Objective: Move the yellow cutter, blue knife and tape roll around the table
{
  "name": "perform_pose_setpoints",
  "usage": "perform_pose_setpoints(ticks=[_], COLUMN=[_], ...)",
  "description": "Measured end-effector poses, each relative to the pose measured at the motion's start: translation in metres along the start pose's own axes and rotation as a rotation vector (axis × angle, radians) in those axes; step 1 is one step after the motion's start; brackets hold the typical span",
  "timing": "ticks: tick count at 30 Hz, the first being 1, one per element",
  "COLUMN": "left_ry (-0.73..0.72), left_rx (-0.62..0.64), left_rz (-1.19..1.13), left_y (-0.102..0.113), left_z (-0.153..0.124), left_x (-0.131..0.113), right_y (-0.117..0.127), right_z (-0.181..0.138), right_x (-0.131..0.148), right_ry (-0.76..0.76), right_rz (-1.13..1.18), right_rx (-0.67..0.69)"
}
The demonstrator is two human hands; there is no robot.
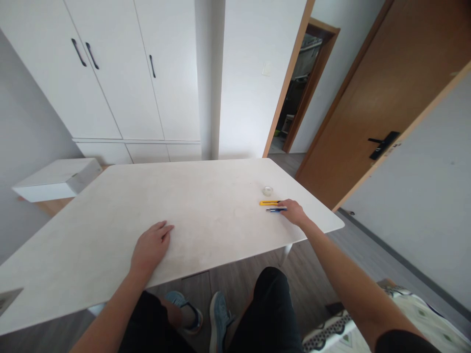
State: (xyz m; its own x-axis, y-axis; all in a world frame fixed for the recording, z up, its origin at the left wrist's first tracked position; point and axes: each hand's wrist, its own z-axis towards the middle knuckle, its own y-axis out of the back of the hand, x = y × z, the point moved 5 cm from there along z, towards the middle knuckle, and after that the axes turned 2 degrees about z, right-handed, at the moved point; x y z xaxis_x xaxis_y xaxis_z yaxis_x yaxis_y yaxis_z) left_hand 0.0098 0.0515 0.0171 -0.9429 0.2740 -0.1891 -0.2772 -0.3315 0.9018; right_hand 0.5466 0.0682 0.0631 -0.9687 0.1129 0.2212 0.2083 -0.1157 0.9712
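Observation:
My left hand [151, 247] rests on the near part of the white table [206, 196], fingers loosely stretched out and nothing in it. Over toward the table's right end, my right hand [293, 212] is closed around the right end of a blue pen [274, 210], with thumb and fingers on either side. Just beyond the pen lies a yellow utility knife [269, 202], roughly parallel to it; my fingertips cover its right end, and I cannot tell whether they press on it. A roll of clear tape [268, 190] lies flat a little farther back.
White cabinets [110, 73] stand behind the table. A white box [55, 179] sits beyond its left end. At right is a wooden door [379, 93], and a patterned cloth [412, 318] lies low at the bottom right. My legs are under the table's near edge.

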Motion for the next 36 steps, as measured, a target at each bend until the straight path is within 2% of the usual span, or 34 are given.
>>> perform_pose_setpoints(ticks=[3,7,9,11,15,21,36], left_ry=[0.001,-0.015,-0.022,-0.017,0.007,0.012,0.007], left_rx=[0.001,0.002,0.0,-0.008,-0.008,0.003,0.001], left_rz=[0.0,0.004,0.001,-0.002,-0.015,-0.019,-0.005], left_y=[0.001,0.001,0.0,0.0,0.001,0.002,0.002], left_z=[0.0,-0.001,-0.002,-0.002,-0.002,-0.002,-0.003], left_x=[0.0,0.001,0.002,0.003,0.002,-0.001,-0.001], right_y=[-0.007,-0.038,-0.055,-0.068,-0.079,-0.08,-0.083], right_z=[-0.006,-0.021,-0.028,-0.033,-0.039,-0.038,-0.037], right_x=[0.055,0.153,0.188,0.207,0.211,0.207,0.206], right_ry=[0.172,0.484,0.55,0.556,0.526,0.511,0.508], right_rz=[0.084,0.27,0.27,0.222,0.158,0.166,0.154], right_rx=[-0.042,0.042,0.07,0.06,0.031,0.061,0.03])
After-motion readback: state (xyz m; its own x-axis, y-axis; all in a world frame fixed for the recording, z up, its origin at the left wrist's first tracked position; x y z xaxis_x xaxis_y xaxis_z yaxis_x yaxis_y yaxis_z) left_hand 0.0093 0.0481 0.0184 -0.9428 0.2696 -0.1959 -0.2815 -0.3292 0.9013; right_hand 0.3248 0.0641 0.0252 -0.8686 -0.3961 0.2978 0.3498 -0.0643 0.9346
